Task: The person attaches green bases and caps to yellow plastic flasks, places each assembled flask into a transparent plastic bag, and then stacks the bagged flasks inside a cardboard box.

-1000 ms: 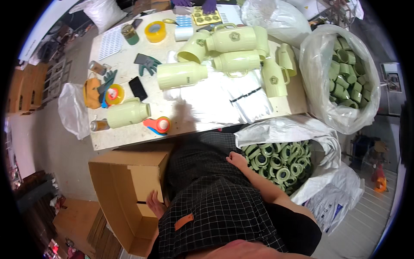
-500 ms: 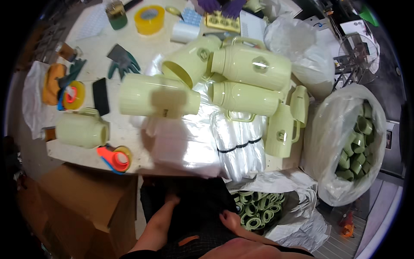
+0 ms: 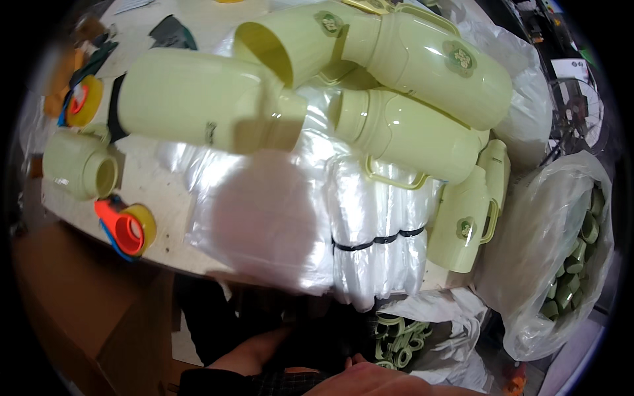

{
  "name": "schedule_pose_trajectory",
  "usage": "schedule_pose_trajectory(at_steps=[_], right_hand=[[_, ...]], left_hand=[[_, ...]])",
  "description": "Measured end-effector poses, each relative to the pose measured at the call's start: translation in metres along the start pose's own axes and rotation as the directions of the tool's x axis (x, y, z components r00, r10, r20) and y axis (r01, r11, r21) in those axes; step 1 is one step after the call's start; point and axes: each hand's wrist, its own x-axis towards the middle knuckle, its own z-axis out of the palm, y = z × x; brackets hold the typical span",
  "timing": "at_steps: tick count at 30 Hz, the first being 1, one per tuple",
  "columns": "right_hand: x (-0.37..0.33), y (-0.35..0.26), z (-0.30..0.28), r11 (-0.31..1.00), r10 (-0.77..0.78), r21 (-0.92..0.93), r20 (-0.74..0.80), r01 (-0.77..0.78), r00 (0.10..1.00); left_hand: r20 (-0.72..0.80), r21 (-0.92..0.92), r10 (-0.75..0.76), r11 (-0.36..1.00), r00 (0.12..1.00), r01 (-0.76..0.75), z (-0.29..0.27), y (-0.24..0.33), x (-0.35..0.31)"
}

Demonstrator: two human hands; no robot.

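My left forearm [image 3: 247, 354] comes up at the lower edge, over my dark clothing; its hand is lost in shadow below the table edge. Only a small part of my right hand [image 3: 355, 361] shows, low in front of my body, and its fingers are mostly hidden. Neither hand touches anything on the table. Nearest above them lie a stack of clear plastic bags [image 3: 264, 231] and bundled plastic bags [image 3: 376, 218] tied with black bands. Pale green vacuum flask bodies lie behind: a large one [image 3: 191, 99] at left, a handled one [image 3: 442, 66] and another handled one [image 3: 409, 132].
An upright-looking flask body [image 3: 459, 221] stands at the right. At left are a smaller jug [image 3: 76, 165] and an orange tape dispenser [image 3: 129, 231]. A cardboard box [image 3: 79, 297] sits below left. Bags of green parts [image 3: 574, 264] and green rings [image 3: 399, 340] flank the right side.
The view has moved closer to the table, so the flasks look larger. Both hands now sit lower in the picture and are more hidden. The things on the table look unmoved.
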Motion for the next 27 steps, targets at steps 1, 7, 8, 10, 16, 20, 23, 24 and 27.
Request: schedule_pose_trajectory(at_steps=[1, 7, 8, 10, 16, 20, 23, 24, 27], right_hand=[[0.001, 0.007, 0.009, 0.999, -0.023, 0.027, -0.055, 0.024, 0.998], [-0.021, 0.057, 0.067, 0.995, -0.103, -0.011, -0.103, 0.103, 0.989], [-0.037, 0.042, 0.077, 0.990, -0.143, -0.032, -0.228, 0.140, 0.963], [-0.047, 0.059, 0.111, 0.994, -0.076, 0.044, -0.400, 0.102, 0.914], [-0.076, 0.058, 0.107, 0.941, -0.157, 0.166, -0.560, 0.295, 0.814], [-0.059, 0.023, 0.075, 0.915, -0.145, 0.204, -0.640, 0.349, 0.755], [-0.048, -0.008, 0.068, 0.894, -0.261, 0.054, -0.743, 0.444, 0.616], [-0.043, -0.013, 0.068, 0.885, -0.332, -0.017, -0.724, 0.466, 0.604], [-0.023, 0.002, 0.067, 0.846, -0.384, 0.003, -0.691, 0.533, 0.612]], left_hand=[[-0.045, -0.027, 0.038, 0.999, 0.998, -0.039, 0.000, 0.013, 0.014], [-0.272, 0.017, 0.123, 0.992, 0.955, -0.123, -0.012, 0.026, 0.039], [-0.282, 0.053, 0.138, 0.990, 0.950, -0.128, -0.009, 0.021, 0.035], [-0.305, 0.106, 0.169, 0.984, 0.937, -0.143, 0.000, 0.017, 0.030], [-0.400, 0.268, 0.238, 0.954, 0.885, -0.135, 0.006, -0.019, -0.057], [-0.579, 0.651, 0.646, 0.733, 0.498, -0.194, -0.013, -0.015, -0.156], [-0.609, 0.784, 0.741, 0.616, 0.284, 0.072, -0.022, 0.006, -0.287], [-0.627, 0.779, 0.736, 0.604, 0.255, 0.172, -0.022, 0.016, -0.338], [-0.532, 0.748, 0.839, 0.529, -0.114, 0.400, -0.018, 0.013, -0.446]])
